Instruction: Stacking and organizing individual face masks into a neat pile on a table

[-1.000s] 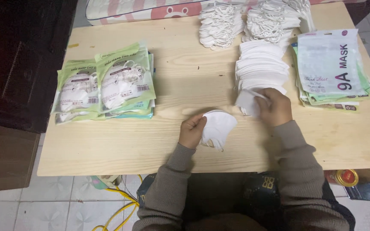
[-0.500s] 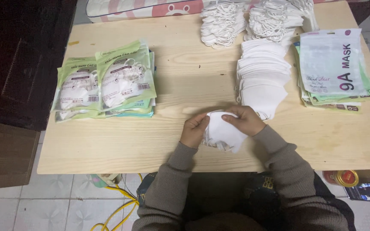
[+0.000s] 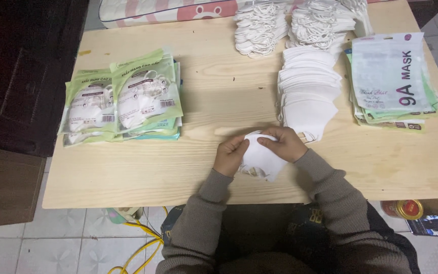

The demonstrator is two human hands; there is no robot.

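Beside green packets (image 3: pixel 122 101), white mask (image 3: pixel 260 158)

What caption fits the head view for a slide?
Both hands, left hand and right hand, hold a white mask over a wooden table beside stacked masks.

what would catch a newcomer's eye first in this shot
Both hands meet at the table's near edge: the left hand and right hand hold a white face mask between them. Just beyond lies a fanned stack of white masks, with empty printed pouches to its right. Sealed green mask packs sit at the left of the wooden table.
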